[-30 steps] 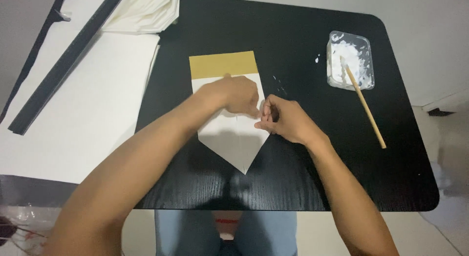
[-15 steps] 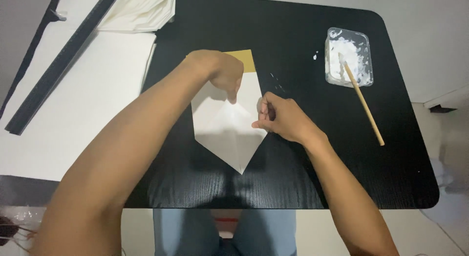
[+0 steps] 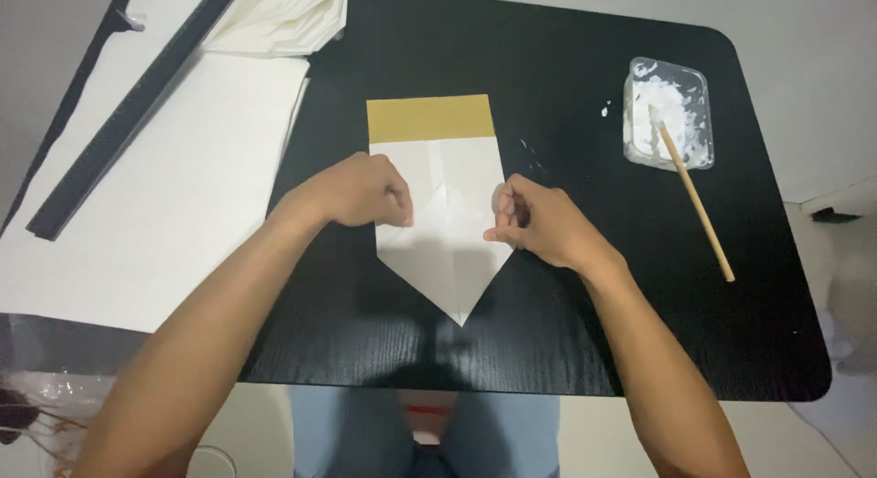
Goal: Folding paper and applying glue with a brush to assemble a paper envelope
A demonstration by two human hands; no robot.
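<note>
Head view, looking down. Folded paper (image 3: 443,231) lies flat on the black table (image 3: 566,341), near its middle: white body, pointed end toward the person, a tan band across the far edge. A centre crease runs down to the point.

Left hand (image 3: 361,190) rests on the paper's left edge, knuckles up, fingers curled under; fingertips press down on the white sheet just inside the edge. The grip is drawn together, pressing the paper rather than clasping it.

Right hand (image 3: 534,224) sits at the paper's right edge, thumb and forefinger pinched together on that edge where the slant toward the point begins. The rest of that hand lies off the sheet, on the table.

The paper spans between both hands; the point juts out below them, the tan band above them.

Well to the right: clear plastic tray (image 3: 669,113) with white paste, a wooden stick (image 3: 694,199) leaning out of it. White paste specks on the table beside it. To the left: large white sheet (image 3: 155,204), with a long black strip (image 3: 128,113) lying across it.
</note>
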